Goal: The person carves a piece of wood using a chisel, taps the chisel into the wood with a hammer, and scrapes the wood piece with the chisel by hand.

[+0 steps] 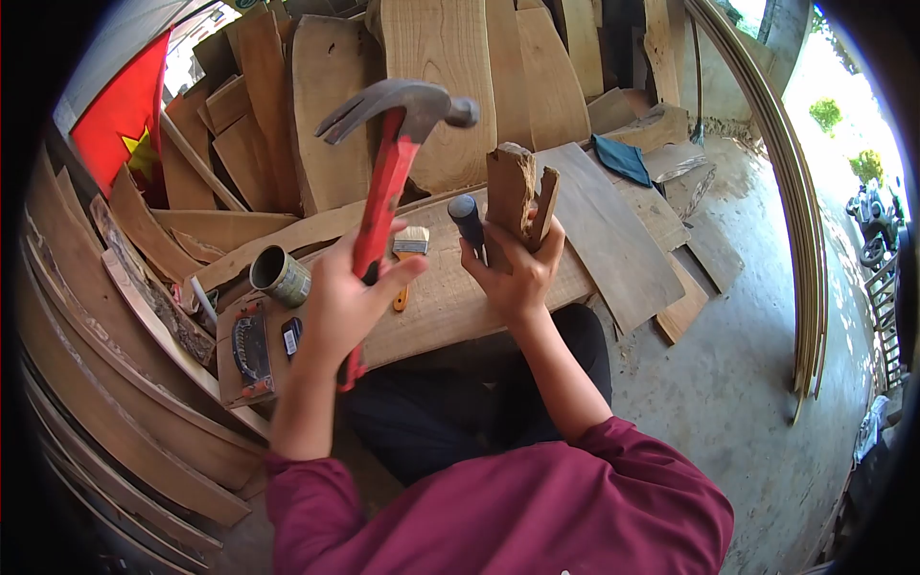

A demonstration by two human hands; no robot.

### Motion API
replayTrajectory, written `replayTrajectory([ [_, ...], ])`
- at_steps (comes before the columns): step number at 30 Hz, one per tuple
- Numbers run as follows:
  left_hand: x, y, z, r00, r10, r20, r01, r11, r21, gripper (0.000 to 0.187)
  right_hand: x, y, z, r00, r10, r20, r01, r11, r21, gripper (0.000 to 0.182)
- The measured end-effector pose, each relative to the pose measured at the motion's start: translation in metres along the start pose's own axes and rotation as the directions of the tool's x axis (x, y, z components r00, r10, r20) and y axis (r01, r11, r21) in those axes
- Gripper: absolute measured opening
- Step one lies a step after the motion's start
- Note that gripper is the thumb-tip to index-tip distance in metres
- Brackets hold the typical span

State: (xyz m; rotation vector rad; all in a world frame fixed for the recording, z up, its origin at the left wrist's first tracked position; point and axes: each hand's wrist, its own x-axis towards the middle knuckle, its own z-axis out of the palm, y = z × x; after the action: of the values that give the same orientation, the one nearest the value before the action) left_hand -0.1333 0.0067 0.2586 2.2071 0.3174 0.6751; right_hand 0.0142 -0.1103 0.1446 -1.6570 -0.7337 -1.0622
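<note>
The left hand (337, 292) is raised over the tabletop (450, 302), fingers wrapped round a red-handled hammer (386, 187), while the right hand (522, 278), forearm extended, clamps split wood (508, 187) beside a dark handle (467, 218)

Takes bright daylight mainly from the upper right, glaring to white around the greenery (826, 115) and paling the concrete floor (709, 402). Shows the hammer (385, 187) fairly clearly, but bows the outer planks (125, 383) strongly and darkens to black corners.
</note>
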Motion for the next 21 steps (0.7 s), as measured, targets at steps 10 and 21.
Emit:
replayTrajectory([
  [10,0.04,-0.039,0.098,0.952,-0.09,-0.291,-0.119,0.77,-0.627,0.033,0.005,0.008,-0.002,0.999,-0.049,0.005,0.048,0.99,0.133,0.03],
  [21,0.037,-0.037,0.08,0.916,-0.274,-0.293,-0.081,0.59,-0.804,0.024,0.031,0.041,0.009,0.983,-0.183,0.016,0.159,0.891,0.425,0.021],
])
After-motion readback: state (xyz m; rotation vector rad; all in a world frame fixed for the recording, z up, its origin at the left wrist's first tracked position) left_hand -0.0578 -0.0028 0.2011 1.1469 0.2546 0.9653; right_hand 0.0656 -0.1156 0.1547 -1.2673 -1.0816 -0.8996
